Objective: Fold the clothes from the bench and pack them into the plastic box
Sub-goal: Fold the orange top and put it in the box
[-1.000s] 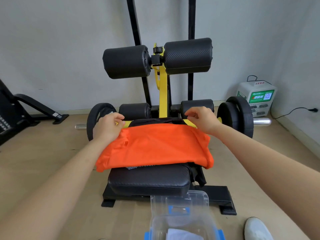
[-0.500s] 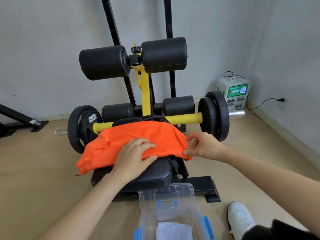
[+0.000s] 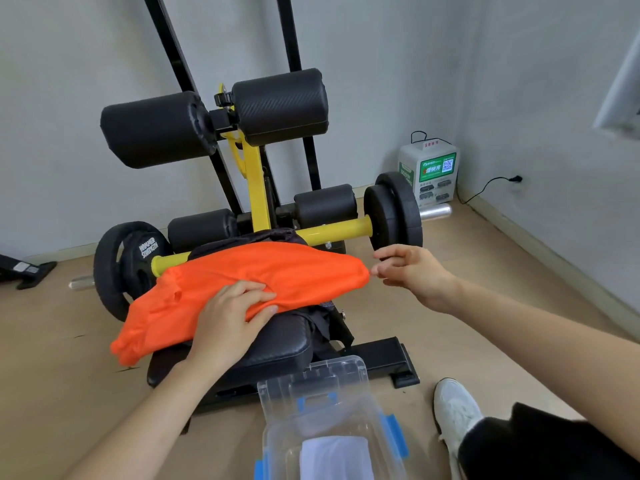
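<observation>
Two hands [image 3: 228,318] [image 3: 412,273] — at orange shirt's [image 3: 263,268] edges

the black padded tabletop [image 3: 277,344] carries a dark garment [image 3: 239,244]; an orange shirt [image 3: 263,271] lies over that, drooping past the left edge.

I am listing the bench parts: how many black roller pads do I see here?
4: upper left pad, upper right pad, lower left pad, lower right pad, all on the yellow post. None seems hidden.
</observation>
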`<state>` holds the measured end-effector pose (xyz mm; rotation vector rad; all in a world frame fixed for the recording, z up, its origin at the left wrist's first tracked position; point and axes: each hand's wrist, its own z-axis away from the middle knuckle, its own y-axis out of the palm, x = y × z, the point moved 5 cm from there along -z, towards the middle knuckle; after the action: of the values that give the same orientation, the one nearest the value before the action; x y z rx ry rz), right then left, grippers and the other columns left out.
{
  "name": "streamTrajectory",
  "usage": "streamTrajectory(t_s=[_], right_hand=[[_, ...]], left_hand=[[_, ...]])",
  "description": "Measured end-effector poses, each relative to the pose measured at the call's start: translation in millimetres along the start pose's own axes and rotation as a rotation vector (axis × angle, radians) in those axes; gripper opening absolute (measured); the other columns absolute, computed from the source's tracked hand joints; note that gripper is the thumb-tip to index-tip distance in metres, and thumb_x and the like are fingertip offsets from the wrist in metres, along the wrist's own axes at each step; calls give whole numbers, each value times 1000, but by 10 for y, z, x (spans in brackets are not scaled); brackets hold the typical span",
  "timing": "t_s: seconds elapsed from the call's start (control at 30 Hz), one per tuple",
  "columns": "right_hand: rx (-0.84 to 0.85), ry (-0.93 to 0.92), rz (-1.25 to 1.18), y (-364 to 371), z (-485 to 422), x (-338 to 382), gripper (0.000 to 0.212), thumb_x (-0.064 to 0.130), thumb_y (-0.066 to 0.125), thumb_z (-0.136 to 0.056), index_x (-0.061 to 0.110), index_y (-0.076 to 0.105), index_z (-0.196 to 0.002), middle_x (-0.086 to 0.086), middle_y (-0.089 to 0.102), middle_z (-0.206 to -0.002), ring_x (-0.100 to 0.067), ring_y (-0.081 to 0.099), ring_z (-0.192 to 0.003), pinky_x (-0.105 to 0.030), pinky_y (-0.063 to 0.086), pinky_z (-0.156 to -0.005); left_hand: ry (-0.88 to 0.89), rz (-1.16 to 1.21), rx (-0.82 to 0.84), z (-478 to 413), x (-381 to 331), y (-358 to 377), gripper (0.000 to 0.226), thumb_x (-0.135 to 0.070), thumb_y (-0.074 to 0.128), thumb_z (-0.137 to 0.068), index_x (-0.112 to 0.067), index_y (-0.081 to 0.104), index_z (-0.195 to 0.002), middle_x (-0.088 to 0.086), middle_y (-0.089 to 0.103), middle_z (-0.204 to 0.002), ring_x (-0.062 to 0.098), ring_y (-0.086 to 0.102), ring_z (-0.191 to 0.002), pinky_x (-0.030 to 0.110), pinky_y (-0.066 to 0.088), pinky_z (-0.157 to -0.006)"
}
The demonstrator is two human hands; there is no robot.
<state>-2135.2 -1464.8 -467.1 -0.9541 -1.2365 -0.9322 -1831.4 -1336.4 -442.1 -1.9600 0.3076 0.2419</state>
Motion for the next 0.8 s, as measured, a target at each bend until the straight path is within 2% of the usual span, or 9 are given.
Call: streamTrajectory(t_s=[0.13, 0.27, 0.33, 0.43, 0.5, 0.6, 0.7, 0.8], right_hand=[[-159, -8, 74, -180, 14, -9, 16, 1, 64, -91, 10, 68, -104, -7, 75, -88, -15, 63, -82, -26, 52, -74], [-86, -150, 302, 125, 96, 105, 11, 6, 71, -87, 15, 70, -94, -1, 69, -84, -5, 59, -71, -19, 50, -71], [-26, -251, 446, 381, 143, 207, 11, 10, 71, -86, 20, 70, -92, 5, 69, -85, -1, 59, -72, -17, 50, -72], [63, -402, 656, 807, 192, 311, 16, 19, 71, -85, 22, 70, -101, 7, 66, -101, -8, 60, -91, -23, 49, -83], [121, -520, 778, 1104, 216, 371, 23, 25, 71, -86, 22, 68, -109, 8, 63, -112, -13, 55, -104, -28, 45, -94], [211, -634, 914, 1542, 212, 437, 38, 31, 67, -89, 20, 62, -125, 3, 58, -132, -21, 49, -121, -33, 38, -107], [246, -622, 987, 1892, 157, 432, 52, 41, 57, -95, 25, 48, -143, 1, 40, -154, -26, 33, -140, -42, 30, -114], [283, -511, 1151, 2048, 59, 290, 68, 68, 33, -92, 38, 27, -153, 3, 16, -165, -28, 8, -152, -51, 12, -121]], left_hand=[[-4, 16, -2, 2, 5, -12, 19, -40, 70, -90, -35, 76, -107, -20, 65, -117, 10, 58, -107, 28, 42, -85], [-4, 20, 11, 5, -13, -23, 21, -42, 69, -90, -36, 75, -110, -21, 64, -119, 9, 57, -111, 28, 42, -87], [15, 11, 42, 29, -3, -24, 28, -47, 66, -92, -37, 72, -117, -22, 62, -126, 8, 55, -116, 32, 44, -94], [42, 2, 105, 99, 34, -52, 45, -62, 49, -92, -41, 65, -128, -23, 55, -138, 5, 49, -128, 33, 40, -105], [51, -21, 106, 161, 82, -95, 50, -63, 41, -93, -41, 61, -133, -23, 53, -141, 4, 46, -131, 31, 36, -107], [60, -67, 110, 279, 158, -163, 49, -60, 39, -97, -39, 56, -138, -21, 52, -143, 5, 45, -134, 35, 37, -109], [48, -145, 85, 382, 276, -255, 50, -58, 37, -98, -37, 54, -140, -17, 53, -144, 7, 44, -134, 31, 36, -107], [-50, -210, 82, 474, 478, -391, 59, -62, 26, -97, -36, 49, -145, -15, 47, -150, 9, 38, -140, 33, 31, -111]])
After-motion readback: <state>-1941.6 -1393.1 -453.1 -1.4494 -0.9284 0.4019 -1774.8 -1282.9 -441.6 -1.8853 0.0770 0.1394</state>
